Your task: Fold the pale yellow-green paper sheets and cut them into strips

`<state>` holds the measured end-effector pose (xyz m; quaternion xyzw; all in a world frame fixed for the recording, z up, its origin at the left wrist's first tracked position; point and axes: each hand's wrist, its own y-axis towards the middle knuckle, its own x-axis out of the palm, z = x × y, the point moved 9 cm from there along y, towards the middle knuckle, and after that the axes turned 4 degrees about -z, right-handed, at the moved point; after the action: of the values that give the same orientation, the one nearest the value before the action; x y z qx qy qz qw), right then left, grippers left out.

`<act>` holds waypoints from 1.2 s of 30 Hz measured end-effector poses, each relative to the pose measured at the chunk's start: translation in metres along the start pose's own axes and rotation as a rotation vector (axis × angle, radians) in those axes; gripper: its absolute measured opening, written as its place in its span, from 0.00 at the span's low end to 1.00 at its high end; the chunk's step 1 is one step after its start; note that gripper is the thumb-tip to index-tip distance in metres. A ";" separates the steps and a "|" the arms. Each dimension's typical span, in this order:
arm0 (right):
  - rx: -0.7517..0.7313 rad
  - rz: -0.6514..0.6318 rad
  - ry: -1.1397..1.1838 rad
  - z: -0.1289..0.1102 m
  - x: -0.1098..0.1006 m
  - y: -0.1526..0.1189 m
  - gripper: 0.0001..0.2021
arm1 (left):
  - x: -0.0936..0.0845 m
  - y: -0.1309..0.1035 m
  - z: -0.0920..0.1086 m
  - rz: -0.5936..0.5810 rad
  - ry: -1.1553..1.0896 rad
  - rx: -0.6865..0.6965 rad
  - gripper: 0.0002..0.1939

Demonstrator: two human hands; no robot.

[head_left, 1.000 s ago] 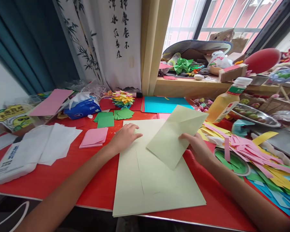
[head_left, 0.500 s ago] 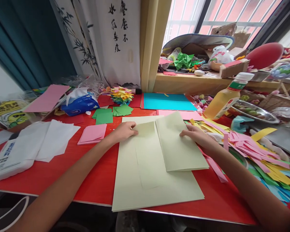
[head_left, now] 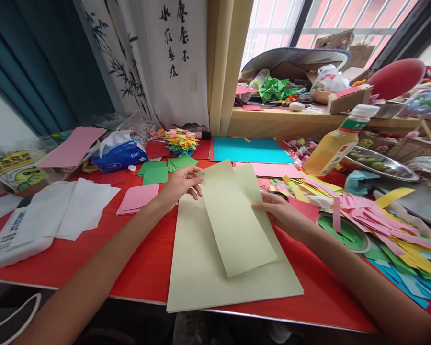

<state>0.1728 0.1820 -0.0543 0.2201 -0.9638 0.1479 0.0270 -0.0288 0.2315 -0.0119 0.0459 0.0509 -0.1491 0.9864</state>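
My left hand [head_left: 184,185] pinches the upper left edge of a pale green paper piece [head_left: 235,225], its lower fingers spread beneath. My right hand [head_left: 278,211] grips pale green paper at the right edge. A second pale green layer [head_left: 250,184] shows behind the front piece; whether they are joined I cannot tell. Both are tilted above a stack of larger pale green sheets [head_left: 194,282] on the red table [head_left: 140,258]. A black curved loop [head_left: 279,194], perhaps a scissors handle, shows beside my right hand; whether I hold it is unclear.
Pink squares [head_left: 137,199], green squares [head_left: 155,172] and a blue tissue pack [head_left: 120,155] lie left. Blue sheets [head_left: 251,150] lie behind. To the right are a bottle [head_left: 332,143], coloured paper strips [head_left: 373,215] and a round container [head_left: 345,235].
The small paper piece has swung left and up over the stack, between both hands. My right hand has shifted slightly left and down; my left hand now meets the piece's edge.
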 end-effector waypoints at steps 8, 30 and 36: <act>0.029 -0.014 0.115 0.010 0.017 -0.004 0.21 | 0.006 -0.003 0.003 0.080 0.102 0.075 0.13; 0.043 0.024 0.216 0.020 0.027 -0.007 0.18 | 0.007 -0.014 0.012 0.162 0.043 0.117 0.15; 0.034 0.097 0.147 0.021 0.019 -0.006 0.20 | 0.007 -0.013 0.010 0.132 0.061 0.077 0.18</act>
<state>0.1584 0.1626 -0.0708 0.1622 -0.9660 0.1814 0.0868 -0.0255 0.2164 -0.0037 0.0917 0.0719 -0.0843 0.9896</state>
